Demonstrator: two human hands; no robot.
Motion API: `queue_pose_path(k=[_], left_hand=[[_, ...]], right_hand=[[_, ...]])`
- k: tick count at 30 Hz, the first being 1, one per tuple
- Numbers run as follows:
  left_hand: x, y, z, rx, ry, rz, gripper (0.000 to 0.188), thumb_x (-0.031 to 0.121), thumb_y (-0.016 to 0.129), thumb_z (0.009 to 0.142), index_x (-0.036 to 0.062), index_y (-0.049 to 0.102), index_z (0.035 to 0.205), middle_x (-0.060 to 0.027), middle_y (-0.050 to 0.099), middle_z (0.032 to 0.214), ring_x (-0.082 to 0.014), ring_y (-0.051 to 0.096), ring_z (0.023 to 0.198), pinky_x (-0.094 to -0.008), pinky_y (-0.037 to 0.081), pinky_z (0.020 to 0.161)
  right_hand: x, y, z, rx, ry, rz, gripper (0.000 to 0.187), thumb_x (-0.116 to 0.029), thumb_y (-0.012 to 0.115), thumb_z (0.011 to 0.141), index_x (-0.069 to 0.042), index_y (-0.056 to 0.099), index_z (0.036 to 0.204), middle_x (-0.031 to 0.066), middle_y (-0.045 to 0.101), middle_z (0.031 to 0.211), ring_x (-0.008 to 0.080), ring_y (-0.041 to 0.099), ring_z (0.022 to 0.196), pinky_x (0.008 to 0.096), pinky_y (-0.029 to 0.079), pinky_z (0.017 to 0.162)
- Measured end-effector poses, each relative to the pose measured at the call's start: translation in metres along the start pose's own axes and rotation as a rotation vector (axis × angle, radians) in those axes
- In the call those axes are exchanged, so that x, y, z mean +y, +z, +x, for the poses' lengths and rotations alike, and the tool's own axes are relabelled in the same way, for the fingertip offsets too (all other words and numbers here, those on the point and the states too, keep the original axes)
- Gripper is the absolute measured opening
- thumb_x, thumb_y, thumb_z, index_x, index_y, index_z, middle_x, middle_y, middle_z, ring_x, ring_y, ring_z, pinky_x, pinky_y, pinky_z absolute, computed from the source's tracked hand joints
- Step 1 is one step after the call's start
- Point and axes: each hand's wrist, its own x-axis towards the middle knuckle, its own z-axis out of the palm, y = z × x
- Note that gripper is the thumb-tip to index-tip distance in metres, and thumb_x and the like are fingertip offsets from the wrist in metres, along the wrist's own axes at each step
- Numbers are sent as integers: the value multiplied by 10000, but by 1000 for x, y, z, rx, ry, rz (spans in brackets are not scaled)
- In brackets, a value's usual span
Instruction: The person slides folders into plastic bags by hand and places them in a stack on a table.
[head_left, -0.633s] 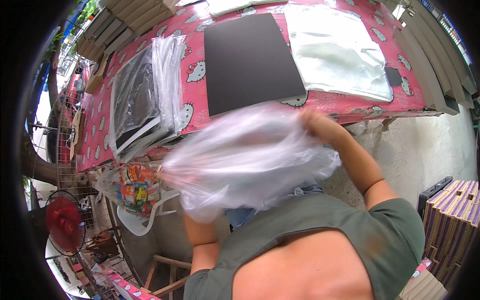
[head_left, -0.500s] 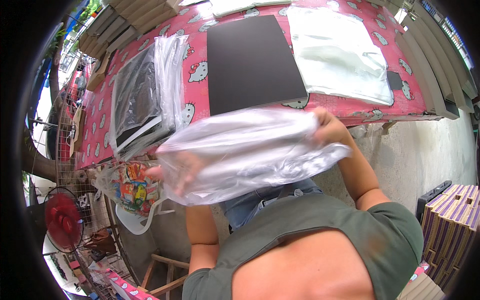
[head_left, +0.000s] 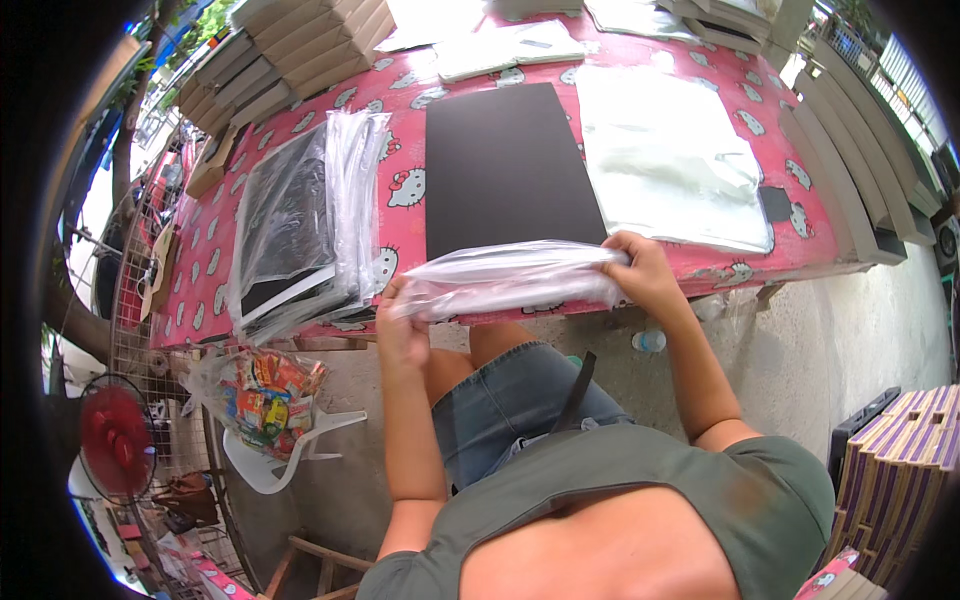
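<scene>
Between my two hands a clear plastic bag is stretched sideways, bunched into a narrow band. It covers the near edge of a flat black board lying on the table. At the bag's left end my left hand is closed on it. Fingers and thumb of my right hand pinch its right end. Left of the board lie black sheets in clear plastic sleeves, their loose edges gathered on one side. To its right rests a flat pile of whitish plastic bags.
The table wears a pink patterned cover. Cardboard boxes are stacked at the far left, and long grey boxes along the right. A bag of colourful packets sits on a white chair; a red fan stands beyond.
Both hands have moved forward to the table edge with the plastic bag. Spread wide before, it is now gathered narrow and lies over the board's near edge.
</scene>
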Motion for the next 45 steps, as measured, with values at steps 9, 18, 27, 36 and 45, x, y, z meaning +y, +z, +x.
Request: queue_pose_path(k=[9,18,27,36,45], left_hand=[[-12,59,-1,169,271,939,221,208,585,821,-9,557,788,-67,561,620,-99,486,455,-267,404,396],[-25,-6,-132,224,-33,376,55,39,585,796,3,549,817,-78,602,776,-97,543,572,-209,412,376],[124,84,-91,-1026,139,-335,688,94,510,814,-22,92,1348,-210,547,1041,-186,588,744,-276,493,627],[160,123,114,-312,310,-2,157,87,558,806,46,559,957,-40,600,868,-128,567,680,-216,474,544],[88,88,128,-22,433,585,151,72,588,792,34,555,934,-6,574,836,-87,537,688,-204,428,593]], right_hand=[[3,26,21,256,88,-367,221,-126,544,697,30,592,846,231,592,779,383,567,801,431,434,716],[74,6,-103,-135,350,797,226,-25,648,677,-15,565,887,27,576,669,75,532,585,216,408,508],[-47,-95,-6,-67,-599,378,325,-290,605,788,7,645,914,76,637,903,150,582,801,274,450,739],[-118,-62,166,431,-352,152,252,-262,611,784,-12,643,800,59,594,675,124,542,590,280,445,564],[-72,-18,181,415,-438,353,353,-126,655,725,-29,553,1049,141,591,850,233,571,874,305,456,699]])
